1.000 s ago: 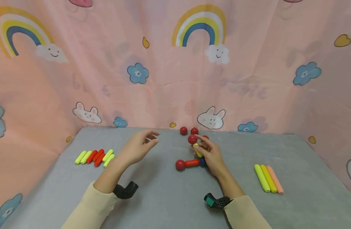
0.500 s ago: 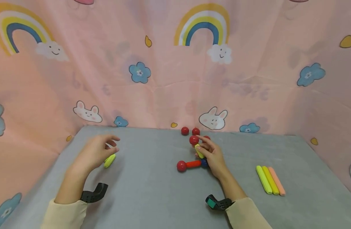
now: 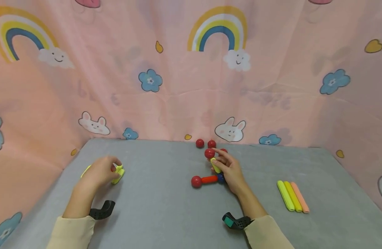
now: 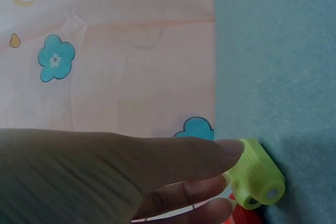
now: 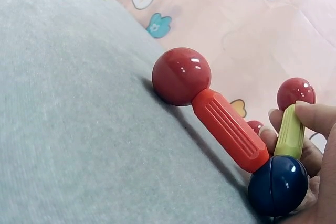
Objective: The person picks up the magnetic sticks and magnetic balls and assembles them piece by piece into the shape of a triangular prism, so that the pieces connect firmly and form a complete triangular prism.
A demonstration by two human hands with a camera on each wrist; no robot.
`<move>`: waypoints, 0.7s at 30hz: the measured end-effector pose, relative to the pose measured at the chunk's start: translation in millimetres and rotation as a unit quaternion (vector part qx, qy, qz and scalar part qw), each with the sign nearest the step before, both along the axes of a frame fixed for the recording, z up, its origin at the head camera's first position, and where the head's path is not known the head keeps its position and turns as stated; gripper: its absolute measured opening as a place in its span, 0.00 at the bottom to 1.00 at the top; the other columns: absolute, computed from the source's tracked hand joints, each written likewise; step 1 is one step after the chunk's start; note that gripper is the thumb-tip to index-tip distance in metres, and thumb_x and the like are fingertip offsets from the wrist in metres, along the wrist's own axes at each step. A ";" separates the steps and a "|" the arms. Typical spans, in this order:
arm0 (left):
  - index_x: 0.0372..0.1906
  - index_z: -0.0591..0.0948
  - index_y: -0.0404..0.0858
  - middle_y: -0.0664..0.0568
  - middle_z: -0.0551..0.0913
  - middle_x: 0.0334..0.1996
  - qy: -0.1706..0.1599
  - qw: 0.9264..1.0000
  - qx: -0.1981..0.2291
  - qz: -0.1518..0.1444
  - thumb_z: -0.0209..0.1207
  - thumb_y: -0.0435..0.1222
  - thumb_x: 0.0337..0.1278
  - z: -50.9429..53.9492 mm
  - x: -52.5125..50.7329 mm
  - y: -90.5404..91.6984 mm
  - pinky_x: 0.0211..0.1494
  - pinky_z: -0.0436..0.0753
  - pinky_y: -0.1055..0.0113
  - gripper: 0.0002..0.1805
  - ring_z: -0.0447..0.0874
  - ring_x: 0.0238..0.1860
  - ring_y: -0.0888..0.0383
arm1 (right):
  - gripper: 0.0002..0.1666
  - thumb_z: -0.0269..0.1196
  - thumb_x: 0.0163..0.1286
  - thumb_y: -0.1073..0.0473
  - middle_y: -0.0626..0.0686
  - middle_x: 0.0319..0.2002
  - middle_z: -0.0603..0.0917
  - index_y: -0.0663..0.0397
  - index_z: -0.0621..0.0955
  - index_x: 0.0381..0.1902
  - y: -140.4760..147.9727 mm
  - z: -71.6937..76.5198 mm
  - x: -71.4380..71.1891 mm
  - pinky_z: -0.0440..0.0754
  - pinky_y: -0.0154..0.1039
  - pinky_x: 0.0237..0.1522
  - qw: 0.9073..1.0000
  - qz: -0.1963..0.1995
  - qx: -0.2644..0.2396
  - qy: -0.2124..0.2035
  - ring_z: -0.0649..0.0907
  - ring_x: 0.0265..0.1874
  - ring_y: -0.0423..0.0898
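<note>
My left hand (image 3: 99, 173) is at the group of short magnetic rods on the left, thumb and fingertips closing on a yellow-green magnetic rod (image 4: 257, 169). A second yellow-green rod lies against it, and a red rod (image 4: 242, 214) shows under the fingers; the hand hides most of this group. My right hand (image 3: 230, 171) pinches another yellow-green rod (image 5: 290, 132) standing upright between a red ball (image 5: 295, 94) above and a dark blue ball (image 5: 278, 184) below. From the blue ball a red rod (image 5: 231, 130) runs to a large red ball (image 5: 181, 77) on the table.
Behind the right hand, several loose red balls (image 3: 199, 143) sit near the back edge of the grey table (image 3: 166, 214). Three longer rods, yellow-green (image 3: 285, 195), yellow (image 3: 292, 196) and peach (image 3: 299, 197), lie side by side at right. A patterned pink cloth (image 3: 178, 103) hangs behind.
My left hand has moved left from mid-table, then lowered onto the short rods, its thumb and fingers coming together on one. My right hand keeps its hold in the same place.
</note>
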State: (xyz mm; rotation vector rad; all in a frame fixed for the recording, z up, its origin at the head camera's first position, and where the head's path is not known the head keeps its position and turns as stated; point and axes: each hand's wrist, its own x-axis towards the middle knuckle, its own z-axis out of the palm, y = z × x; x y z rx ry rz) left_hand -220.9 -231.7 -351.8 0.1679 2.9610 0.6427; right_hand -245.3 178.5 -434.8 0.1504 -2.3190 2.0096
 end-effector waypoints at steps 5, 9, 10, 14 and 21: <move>0.51 0.83 0.27 0.39 0.83 0.37 -0.007 1.000 0.000 0.010 0.65 0.29 0.52 -3.9 -0.5 1.2 0.37 0.79 0.58 0.19 0.78 0.36 0.49 | 0.24 0.59 0.76 0.61 0.68 0.49 0.83 0.46 0.76 0.68 0.6 0.9 0.5 0.87 0.32 0.43 1.000 0.005 -0.004 0.006 0.85 0.32 0.45; 0.49 0.84 0.28 0.37 0.84 0.38 -0.013 1.000 -0.007 0.025 0.65 0.29 0.52 -6.5 0.9 2.3 0.39 0.80 0.55 0.17 0.79 0.37 0.47 | 0.24 0.59 0.76 0.61 0.68 0.48 0.83 0.46 0.76 0.68 -0.4 -0.9 1.3 0.86 0.32 0.43 1.000 0.004 -0.005 0.000 0.85 0.32 0.45; 0.49 0.84 0.28 0.37 0.84 0.39 -0.014 0.999 -0.010 0.028 0.65 0.29 0.52 -7.3 1.0 2.6 0.39 0.80 0.54 0.17 0.79 0.38 0.47 | 0.24 0.59 0.76 0.61 0.68 0.48 0.83 0.46 0.76 0.68 -0.6 -1.3 1.3 0.86 0.32 0.42 1.000 0.003 -0.007 0.000 0.85 0.32 0.45; 0.49 0.85 0.29 0.37 0.85 0.39 -0.018 0.999 -0.012 0.023 0.65 0.30 0.52 -9.9 -0.5 4.5 0.41 0.80 0.53 0.17 0.79 0.38 0.47 | 0.24 0.59 0.75 0.61 0.68 0.47 0.82 0.48 0.76 0.68 -0.6 -1.4 1.3 0.87 0.32 0.42 1.000 0.002 -0.011 0.004 0.85 0.32 0.44; 0.49 0.84 0.29 0.43 0.82 0.34 -0.021 1.000 -0.010 0.003 0.62 0.27 0.51 -13.9 -1.3 10.2 0.38 0.76 0.58 0.17 0.76 0.35 0.50 | 0.24 0.60 0.75 0.62 0.66 0.44 0.82 0.51 0.76 0.67 -0.4 -2.3 0.4 0.87 0.33 0.41 1.000 0.008 -0.017 0.013 0.85 0.30 0.44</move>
